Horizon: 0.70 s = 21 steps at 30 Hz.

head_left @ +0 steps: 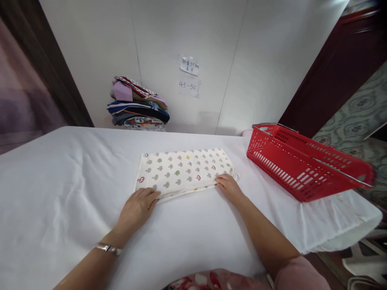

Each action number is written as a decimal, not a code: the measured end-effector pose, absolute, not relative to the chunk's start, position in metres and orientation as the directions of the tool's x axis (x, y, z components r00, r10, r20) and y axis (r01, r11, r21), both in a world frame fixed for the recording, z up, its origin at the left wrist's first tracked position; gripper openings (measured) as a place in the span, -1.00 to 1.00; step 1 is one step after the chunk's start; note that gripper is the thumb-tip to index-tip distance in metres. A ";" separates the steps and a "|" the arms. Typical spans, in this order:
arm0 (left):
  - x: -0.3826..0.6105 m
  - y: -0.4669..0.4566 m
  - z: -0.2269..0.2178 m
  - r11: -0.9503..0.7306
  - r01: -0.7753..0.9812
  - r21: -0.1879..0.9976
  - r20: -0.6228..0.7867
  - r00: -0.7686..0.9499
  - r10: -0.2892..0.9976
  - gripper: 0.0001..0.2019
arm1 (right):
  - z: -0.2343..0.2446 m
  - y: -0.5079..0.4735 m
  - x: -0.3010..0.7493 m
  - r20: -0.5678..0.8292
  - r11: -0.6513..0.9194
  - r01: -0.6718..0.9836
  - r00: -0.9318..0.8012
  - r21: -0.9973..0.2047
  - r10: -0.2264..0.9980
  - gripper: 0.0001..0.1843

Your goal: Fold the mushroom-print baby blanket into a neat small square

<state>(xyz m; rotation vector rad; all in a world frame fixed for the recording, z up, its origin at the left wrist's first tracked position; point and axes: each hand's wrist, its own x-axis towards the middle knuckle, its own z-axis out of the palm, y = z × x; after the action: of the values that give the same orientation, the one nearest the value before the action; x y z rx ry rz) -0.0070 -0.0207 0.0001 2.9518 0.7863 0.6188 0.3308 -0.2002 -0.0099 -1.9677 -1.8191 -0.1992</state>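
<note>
A white cloth [181, 164] printed with small grey, red, green and yellow mushrooms lies folded into a long rectangle on the table. Along its near edge several layers show, one over another. My left hand [138, 207] is closed at the near left corner, fingers together over the fabric and the thumb at the edge. Toward the near right corner, my right hand [230, 188] pinches the same edge between fingertips and thumb. Both thumbs are partly hidden.
A white sheet [75, 181] covers the table. To the right stands a red plastic basket [290, 165] with metal handles. Folded fabrics [139, 104] are piled at the back left against a pale wall, which bears two paper notes [189, 66].
</note>
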 end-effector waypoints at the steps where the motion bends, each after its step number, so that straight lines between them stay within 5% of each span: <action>1: -0.005 -0.022 0.001 -0.870 0.480 0.115 0.362 0.795 0.487 -0.73 | -0.010 -0.200 0.330 0.403 -0.032 0.975 0.121 -0.221 0.907 -0.77; 11: 0.095 -0.058 0.029 -0.958 0.287 0.028 0.201 0.937 0.287 -0.76 | -0.012 -0.200 0.320 0.415 -0.077 0.982 0.144 -0.173 0.898 -0.76; 21: 0.130 -0.071 -0.006 -0.946 0.321 0.054 0.359 0.877 0.318 -0.71 | 0.007 -0.234 0.381 0.253 -0.169 0.983 0.183 -0.076 0.950 -0.66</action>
<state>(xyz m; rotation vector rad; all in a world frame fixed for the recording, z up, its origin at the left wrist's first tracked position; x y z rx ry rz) 0.1303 -0.0707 -0.0060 3.0508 0.5196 0.5816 0.3812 -0.2336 0.0073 -2.2348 -1.8649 -0.2154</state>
